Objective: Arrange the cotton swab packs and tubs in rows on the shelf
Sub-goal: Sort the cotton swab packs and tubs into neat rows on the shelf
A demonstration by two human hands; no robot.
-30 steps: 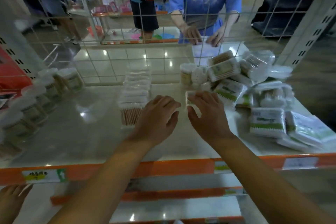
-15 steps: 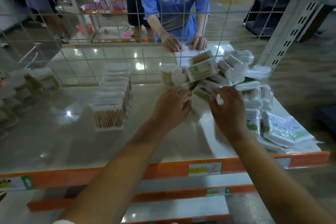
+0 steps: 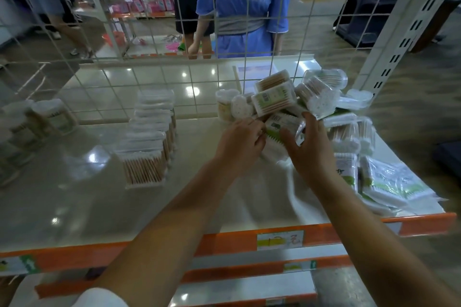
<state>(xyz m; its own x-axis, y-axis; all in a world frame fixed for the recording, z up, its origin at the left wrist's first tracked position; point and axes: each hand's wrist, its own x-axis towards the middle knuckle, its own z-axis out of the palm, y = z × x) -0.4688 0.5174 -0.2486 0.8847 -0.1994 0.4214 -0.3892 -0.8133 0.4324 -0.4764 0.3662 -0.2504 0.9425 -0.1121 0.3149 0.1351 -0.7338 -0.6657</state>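
Looking from the left, I see round tubs (image 3: pixel 51 117) near the shelf (image 3: pixel 74 202) edge, too blurred to count. Next stands one finished row of clear packs (image 3: pixel 149 137) running back toward the wire grid (image 3: pixel 149 32). My left hand (image 3: pixel 240 142) and right hand (image 3: pixel 308 147) meet at the green-labelled pack (image 3: pixel 279 127), which lies between them, just ahead of the fingers, long axis pointing away to the right. Both hands curl around its ends. The left hand is nearer to the row. Further right lies the loose pile (image 3: pixel 324 99), and flat bags (image 3: pixel 396 179) at the front right; I cannot count them exactly.
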